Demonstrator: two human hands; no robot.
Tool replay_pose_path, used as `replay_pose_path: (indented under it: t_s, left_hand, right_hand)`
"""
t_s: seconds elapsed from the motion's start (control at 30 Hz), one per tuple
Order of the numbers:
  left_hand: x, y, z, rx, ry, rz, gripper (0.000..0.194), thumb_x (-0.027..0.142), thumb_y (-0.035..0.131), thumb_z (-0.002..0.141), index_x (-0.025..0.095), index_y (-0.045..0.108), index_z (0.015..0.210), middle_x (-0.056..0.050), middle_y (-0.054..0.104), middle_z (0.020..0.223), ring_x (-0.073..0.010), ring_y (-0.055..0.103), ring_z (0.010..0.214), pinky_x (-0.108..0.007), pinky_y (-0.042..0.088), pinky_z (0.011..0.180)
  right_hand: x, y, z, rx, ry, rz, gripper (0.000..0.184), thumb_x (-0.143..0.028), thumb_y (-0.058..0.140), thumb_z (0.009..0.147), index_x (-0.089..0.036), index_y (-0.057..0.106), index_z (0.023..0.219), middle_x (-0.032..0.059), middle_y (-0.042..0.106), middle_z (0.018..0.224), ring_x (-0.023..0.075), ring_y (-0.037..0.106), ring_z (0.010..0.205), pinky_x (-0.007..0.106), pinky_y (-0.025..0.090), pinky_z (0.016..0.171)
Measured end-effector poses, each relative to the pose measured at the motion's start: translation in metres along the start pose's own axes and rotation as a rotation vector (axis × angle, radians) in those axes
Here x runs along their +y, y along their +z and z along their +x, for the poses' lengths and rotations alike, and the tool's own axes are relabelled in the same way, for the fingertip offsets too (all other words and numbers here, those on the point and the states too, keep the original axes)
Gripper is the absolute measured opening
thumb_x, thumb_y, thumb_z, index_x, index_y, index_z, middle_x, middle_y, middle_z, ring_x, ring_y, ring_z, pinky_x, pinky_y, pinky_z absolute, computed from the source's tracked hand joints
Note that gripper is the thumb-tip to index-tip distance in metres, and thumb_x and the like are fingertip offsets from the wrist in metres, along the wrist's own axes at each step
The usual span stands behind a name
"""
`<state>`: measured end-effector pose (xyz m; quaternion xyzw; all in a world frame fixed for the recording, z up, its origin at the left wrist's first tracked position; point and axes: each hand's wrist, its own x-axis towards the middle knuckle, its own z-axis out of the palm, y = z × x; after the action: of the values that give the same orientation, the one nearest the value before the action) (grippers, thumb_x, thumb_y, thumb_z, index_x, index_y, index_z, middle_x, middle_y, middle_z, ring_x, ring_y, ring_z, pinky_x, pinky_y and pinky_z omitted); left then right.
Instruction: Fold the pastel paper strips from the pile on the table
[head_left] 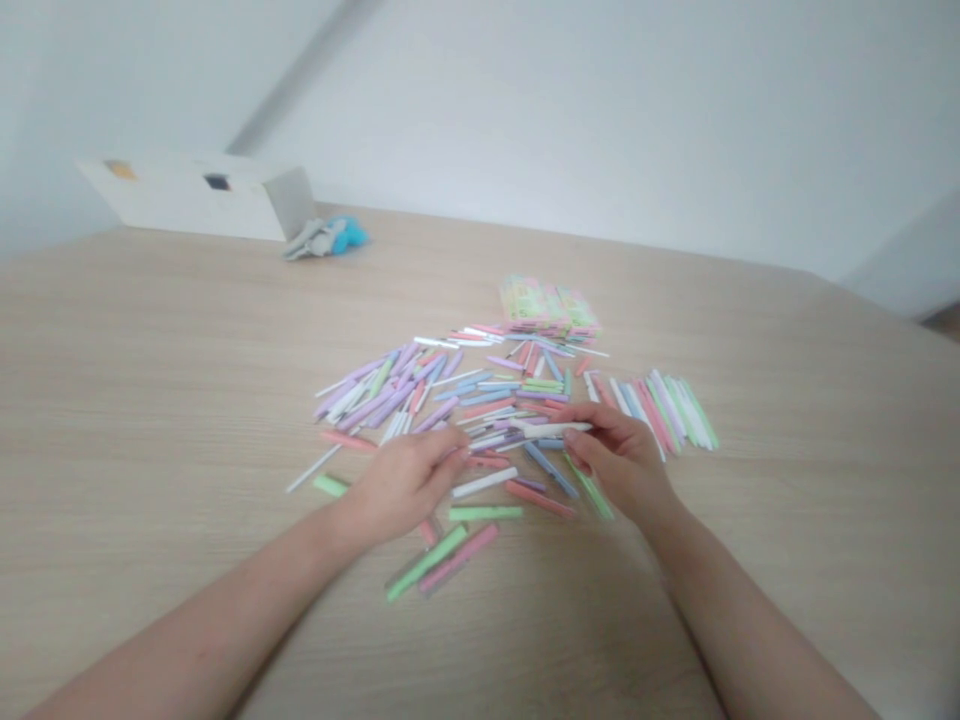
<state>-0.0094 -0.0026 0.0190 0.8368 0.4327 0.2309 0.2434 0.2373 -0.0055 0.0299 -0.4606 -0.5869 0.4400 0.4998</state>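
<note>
White paper stick (551, 429) pinched between the thumb and fingertips of the right hand (619, 465), near the middle of the light wood tabletop (150, 400), over a loose spread of pastel paper sticks (450, 400); a separate fanned group of sticks (652, 410) lies just beside that hand, toward the right. Left hand (401, 485) sits half-curled at the spread's near edge, and whether it has hold of anything cannot be determined. Toward the far edge lies a stack of pastel paper packets (549, 305), while a white cardboard box (195, 197) stands at the far left, just beside a blue and grey fabric bundle (326, 238)
</note>
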Motion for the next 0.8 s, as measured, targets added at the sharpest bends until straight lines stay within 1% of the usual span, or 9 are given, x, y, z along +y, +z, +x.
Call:
replay_pose_path:
  t_s: [0.1,0.27,0.33,0.43,0.53,0.6,0.7,0.8]
  left_hand:
    - [0.000,0.000,0.000,-0.003,0.001,0.008,0.028,0.029,0.033,0.094,0.018,0.054,0.078,0.000,0.056,0.067,-0.0150,0.057,0.069,-0.022,0.037,0.057]
    - [-0.003,0.001,-0.001,-0.004,0.006,0.006,0.026,0.028,0.034,0.094,0.018,0.055,0.082,-0.001,0.057,0.070,-0.0141,0.056,0.066,-0.022,0.038,0.058]
    - [-0.003,0.002,-0.001,-0.012,0.002,0.002,0.026,0.028,0.034,0.094,0.018,0.055,0.082,-0.001,0.057,0.070,-0.0140,0.056,0.066,-0.022,0.038,0.058]
    - [-0.002,0.002,0.000,-0.015,0.002,0.002,0.028,0.029,0.032,0.094,0.018,0.054,0.081,-0.001,0.056,0.069,-0.0142,0.056,0.068,-0.022,0.037,0.058]
    - [-0.002,0.002,-0.001,-0.022,0.006,0.006,0.029,0.030,0.032,0.095,0.018,0.055,0.082,-0.001,0.057,0.070,-0.0142,0.057,0.068,-0.022,0.038,0.059]
    - [-0.003,0.002,-0.001,-0.030,0.013,0.014,0.030,0.031,0.032,0.095,0.017,0.056,0.084,-0.002,0.059,0.072,-0.0143,0.057,0.069,-0.022,0.039,0.061]
    - [-0.003,0.002,-0.002,-0.042,0.029,0.036,0.030,0.031,0.031,0.095,0.018,0.057,0.088,-0.002,0.060,0.075,-0.0147,0.058,0.071,-0.023,0.040,0.063]
    - [-0.002,0.002,-0.002,-0.055,0.036,0.060,0.030,0.032,0.031,0.096,0.018,0.057,0.089,-0.002,0.061,0.074,-0.0146,0.059,0.071,-0.023,0.040,0.062]
  right_hand:
    - [-0.007,0.001,0.000,0.009,-0.008,-0.051,0.013,-0.022,0.065,0.070,-0.018,0.068,0.082,-0.0038,0.052,0.054,0.0067,0.040,0.044,0.020,0.032,0.042]
    - [-0.010,-0.001,0.000,0.032,-0.022,-0.108,0.014,-0.024,0.064,0.070,-0.019,0.067,0.082,-0.0005,0.058,0.060,0.0097,0.047,0.048,0.021,0.036,0.042]
    - [-0.009,-0.001,0.000,0.023,-0.016,-0.107,0.014,-0.024,0.065,0.070,-0.019,0.067,0.082,0.0007,0.061,0.064,0.0108,0.051,0.051,0.021,0.038,0.044]
    - [-0.007,0.000,0.000,-0.013,-0.009,-0.080,0.014,-0.025,0.065,0.070,-0.019,0.066,0.083,0.0030,0.066,0.076,0.0118,0.056,0.058,0.022,0.044,0.049]
    - [-0.005,0.001,-0.001,-0.029,-0.019,-0.086,0.014,-0.026,0.065,0.071,-0.018,0.067,0.082,0.0044,0.068,0.084,0.0134,0.059,0.065,0.023,0.047,0.056]
    - [-0.004,0.003,-0.001,-0.033,-0.024,-0.111,0.014,-0.027,0.065,0.072,-0.018,0.067,0.083,0.0051,0.067,0.085,0.0146,0.060,0.068,0.024,0.048,0.058]
    - [-0.003,0.007,-0.002,-0.050,-0.031,-0.145,0.016,-0.029,0.066,0.072,-0.018,0.068,0.083,0.0061,0.067,0.087,0.0151,0.060,0.069,0.025,0.048,0.057]
    - [-0.002,0.011,-0.004,-0.073,-0.039,-0.162,0.016,-0.030,0.066,0.073,-0.018,0.068,0.084,0.0053,0.066,0.082,0.0147,0.058,0.066,0.024,0.046,0.054]
